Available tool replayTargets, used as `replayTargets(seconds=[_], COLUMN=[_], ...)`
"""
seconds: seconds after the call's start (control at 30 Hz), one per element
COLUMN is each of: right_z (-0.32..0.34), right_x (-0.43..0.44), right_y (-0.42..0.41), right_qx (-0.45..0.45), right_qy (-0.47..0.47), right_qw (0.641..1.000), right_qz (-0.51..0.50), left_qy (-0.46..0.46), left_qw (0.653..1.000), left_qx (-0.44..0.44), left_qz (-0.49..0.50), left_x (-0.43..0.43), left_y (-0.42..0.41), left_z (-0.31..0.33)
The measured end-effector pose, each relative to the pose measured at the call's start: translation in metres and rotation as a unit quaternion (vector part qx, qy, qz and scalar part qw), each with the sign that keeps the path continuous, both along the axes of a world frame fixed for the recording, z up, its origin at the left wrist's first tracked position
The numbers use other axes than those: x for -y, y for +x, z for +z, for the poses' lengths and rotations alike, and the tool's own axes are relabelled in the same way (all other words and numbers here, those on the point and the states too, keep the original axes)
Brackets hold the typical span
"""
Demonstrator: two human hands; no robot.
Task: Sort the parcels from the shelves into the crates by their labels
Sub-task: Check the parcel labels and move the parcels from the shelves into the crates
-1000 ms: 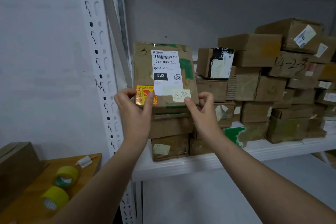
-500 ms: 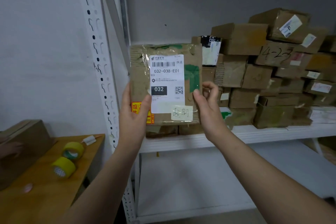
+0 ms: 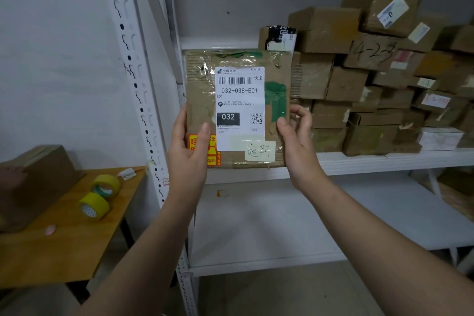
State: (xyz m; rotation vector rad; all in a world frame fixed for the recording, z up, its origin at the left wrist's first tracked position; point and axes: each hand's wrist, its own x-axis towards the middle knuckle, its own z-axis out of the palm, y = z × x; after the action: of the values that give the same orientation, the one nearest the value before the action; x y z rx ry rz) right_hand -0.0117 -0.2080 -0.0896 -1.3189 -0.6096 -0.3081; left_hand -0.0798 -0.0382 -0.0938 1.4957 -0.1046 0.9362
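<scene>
Both hands clamp one flat parcel (image 3: 238, 108) at the middle of the frame, holding it upright with its face to the camera. The left hand (image 3: 188, 154) grips the lower left edge, thumb laid over the front beside the yellow-and-red sticker (image 3: 205, 150). The right hand (image 3: 297, 146) pinches the lower right edge, thumb on the front, fingers curled behind. Between the thumbs sits the white label (image 3: 239, 108) reading 032-038-E01. To the right, brown boxes (image 3: 379, 79) are stacked on the white shelf (image 3: 384, 159). Lower left, two yellow tape rolls (image 3: 98, 197) lie on a wooden table (image 3: 51, 251).
</scene>
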Motion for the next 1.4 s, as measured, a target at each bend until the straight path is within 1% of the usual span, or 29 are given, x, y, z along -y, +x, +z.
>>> replayTargets(seconds=[0.2, 0.3, 0.5, 0.67, 0.8, 0.9, 1.03, 1.1, 1.23, 1.4], right_z=[-0.026, -0.044, -0.081, -0.104, -0.123, -0.137, -0.156, -0.164, -0.174, -0.182], right_x=[0.029, 0.055, 0.133, 0.204, 0.258, 0.299, 0.345, 0.365, 0.405, 0.453], right_y=[-0.029, -0.044, -0.071, -0.091, -0.102, -0.107, -0.108, -0.100, -0.073, -0.035], right_qx=[-0.042, -0.069, -0.132, -0.170, -0.199, -0.216, -0.227, -0.239, -0.257, -0.276], right_qy=[0.023, 0.034, 0.046, 0.025, 0.034, 0.030, 0.049, 0.066, 0.071, 0.065], right_qw=[0.999, 0.997, 0.985, 0.962, 0.936, 0.914, 0.901, 0.886, 0.862, 0.837], right_qz=[0.001, -0.023, -0.099, -0.212, -0.289, -0.343, -0.365, -0.391, -0.431, -0.469], left_qy=[-0.024, -0.015, 0.013, 0.025, 0.057, 0.091, 0.111, 0.114, 0.118, 0.136], left_qw=[0.999, 0.999, 0.994, 0.980, 0.955, 0.932, 0.902, 0.884, 0.869, 0.849], left_qx=[-0.021, -0.036, -0.077, -0.125, -0.172, -0.190, -0.206, -0.222, -0.243, -0.248], left_qz=[-0.004, -0.021, -0.079, -0.152, -0.237, -0.296, -0.362, -0.395, -0.415, -0.446], left_x=[0.033, 0.059, 0.128, 0.197, 0.250, 0.289, 0.342, 0.369, 0.421, 0.484], left_y=[-0.018, -0.024, -0.021, -0.014, 0.002, 0.019, 0.044, 0.060, 0.100, 0.156], left_z=[-0.028, -0.047, -0.077, -0.099, -0.115, -0.129, -0.144, -0.151, -0.160, -0.170])
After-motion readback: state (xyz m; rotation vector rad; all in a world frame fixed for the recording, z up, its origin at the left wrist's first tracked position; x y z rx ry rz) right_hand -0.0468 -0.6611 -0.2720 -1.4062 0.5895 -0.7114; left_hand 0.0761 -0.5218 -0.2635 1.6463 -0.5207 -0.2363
